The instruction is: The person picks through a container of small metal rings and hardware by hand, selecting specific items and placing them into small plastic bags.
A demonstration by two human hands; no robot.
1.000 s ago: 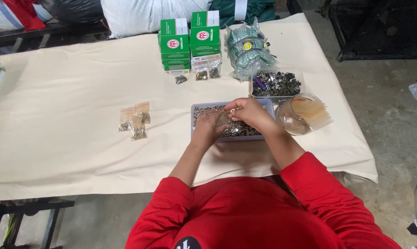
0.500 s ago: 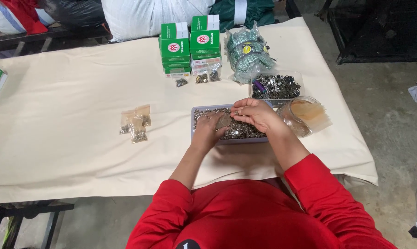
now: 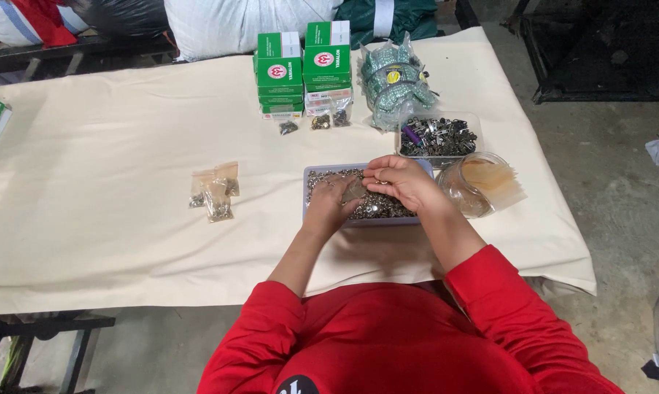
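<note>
Both hands working in the tray of small metal parts, bagging partway along.

Left hand (image 3: 331, 198) is resting fingers-down on the parts in the grey tray (image 3: 309, 191), seemingly holding a small clear bag against the pile; right hand (image 3: 396, 182) is hovering over it with fingertips pinched together, on parts I'd guess, though too small to confirm. A few filled bags (image 3: 214, 191) are lying well left of the tray, a few more under the green boxes (image 3: 304, 67); the tray is still full, so most of it looks left to do. Tray is sitting near the table's front edge; a clear jar of empty bags (image 3: 481, 184) is crowding the right, with open cloth (image 3: 96, 160) to the left.
</note>
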